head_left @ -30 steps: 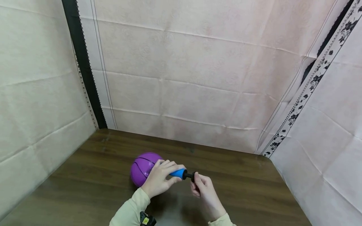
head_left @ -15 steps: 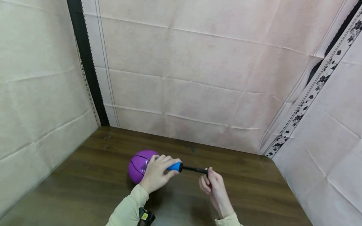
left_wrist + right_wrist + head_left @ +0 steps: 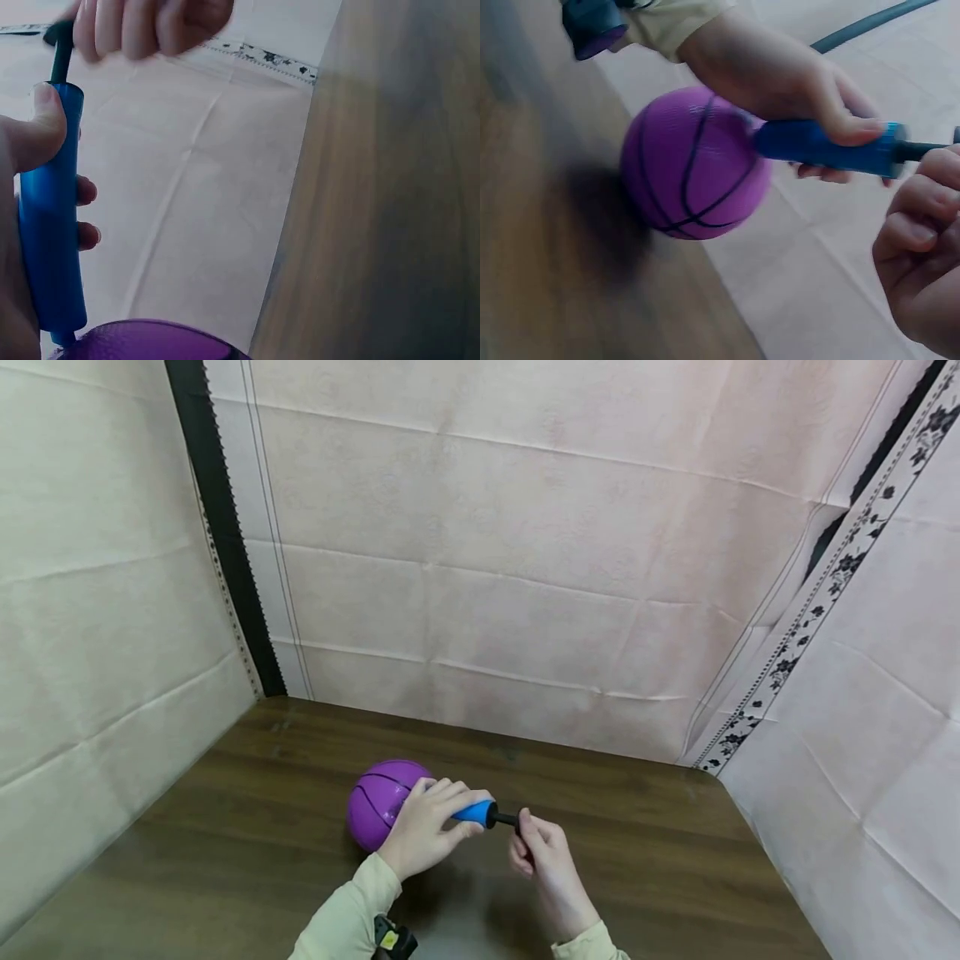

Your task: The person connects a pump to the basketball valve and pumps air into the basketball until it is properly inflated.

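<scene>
My left hand (image 3: 429,828) grips the blue barrel of a hand pump (image 3: 51,225), thumb on one side and fingers round the other. The pump's narrow end meets a purple ball with black seam lines (image 3: 694,165). In the head view the ball (image 3: 381,803) sits left of the left hand, which hides part of it. My right hand (image 3: 546,868) holds the black handle at the end of the pump's rod, with the fingers curled. Only a short length of the black rod (image 3: 506,818) shows between barrel and handle.
The brown wood-grain table (image 3: 247,827) lies under the hands. Pale cloth walls (image 3: 487,568) stand behind it and on both sides. A black device (image 3: 393,937) is strapped at the left wrist over the light sleeve (image 3: 348,906).
The right hand drew the pump handle out to the right, baring a long rod, then pushed it back towards the barrel. The left hand keeps its hold, with ball and barrel shifting slightly.
</scene>
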Demonstrator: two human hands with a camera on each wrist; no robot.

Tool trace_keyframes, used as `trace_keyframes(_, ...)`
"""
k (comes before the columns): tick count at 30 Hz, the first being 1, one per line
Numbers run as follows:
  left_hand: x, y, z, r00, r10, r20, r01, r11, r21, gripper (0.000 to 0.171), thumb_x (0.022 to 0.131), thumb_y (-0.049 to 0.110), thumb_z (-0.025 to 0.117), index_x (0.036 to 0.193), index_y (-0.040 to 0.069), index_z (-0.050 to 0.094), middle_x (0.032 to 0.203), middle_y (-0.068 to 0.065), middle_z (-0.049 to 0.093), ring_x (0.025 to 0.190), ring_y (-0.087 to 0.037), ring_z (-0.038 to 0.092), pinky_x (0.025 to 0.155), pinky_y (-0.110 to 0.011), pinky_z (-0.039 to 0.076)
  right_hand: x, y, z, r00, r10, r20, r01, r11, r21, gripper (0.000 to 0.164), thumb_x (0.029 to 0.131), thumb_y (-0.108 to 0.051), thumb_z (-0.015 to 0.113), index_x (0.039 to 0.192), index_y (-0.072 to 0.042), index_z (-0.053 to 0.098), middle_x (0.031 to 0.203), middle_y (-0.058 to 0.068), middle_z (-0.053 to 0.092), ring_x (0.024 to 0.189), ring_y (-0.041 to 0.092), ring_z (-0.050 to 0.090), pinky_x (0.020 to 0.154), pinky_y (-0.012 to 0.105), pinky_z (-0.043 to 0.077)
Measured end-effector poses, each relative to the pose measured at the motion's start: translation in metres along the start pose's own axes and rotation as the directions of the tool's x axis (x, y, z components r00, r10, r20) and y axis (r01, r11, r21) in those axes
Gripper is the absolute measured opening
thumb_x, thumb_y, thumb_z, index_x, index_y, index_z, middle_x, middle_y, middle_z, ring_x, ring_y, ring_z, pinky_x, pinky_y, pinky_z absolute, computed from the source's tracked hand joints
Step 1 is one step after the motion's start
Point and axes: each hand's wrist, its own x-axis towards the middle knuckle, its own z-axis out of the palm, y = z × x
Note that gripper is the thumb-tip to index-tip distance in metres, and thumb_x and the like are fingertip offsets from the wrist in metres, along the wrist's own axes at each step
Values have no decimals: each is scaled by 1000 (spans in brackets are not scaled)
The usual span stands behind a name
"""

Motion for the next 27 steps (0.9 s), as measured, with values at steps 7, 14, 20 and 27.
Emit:
trace_keyframes(7,0,-11,-7,998,-58,-20,57,998,-18,34,91,42,62,122,29,63,101,10,68,93,-8,59,92,-46,43,-5,-18,-14,954,-300,24,294,945,141,50,109,-21,19,61,-4,21,46,3,22,41,22,15,42,33,14)
trace_keyframes(14,-1,-10,-5,998,-55,-44,55,998,16,34,88,39,66,120,30,64,100,11,68,93,-8,59,90,-44,42,0,-8,-7,964,-262,40,254,957,139,51,109,-23,21,63,-1,21,46,2,23,41,22,16,41,29,15)
trace_keyframes(20,0,2,4,999,10,-52,-10,1000,10,35,94,50,52,120,29,63,98,12,67,88,-6,57,87,-40,42,3,5,8,999,-39,-5,39,995,88,51,108,-31,26,67,0,27,48,-11,34,42,8,27,42,24,21)
trace_keyframes(27,1,6,4,1000,13,-9,-14,997,-82,33,93,46,57,122,32,61,102,13,67,89,-4,56,87,-37,41,-2,0,3,995,-95,38,87,981,175,51,108,-27,29,64,-3,29,49,-10,33,43,9,24,43,29,13)
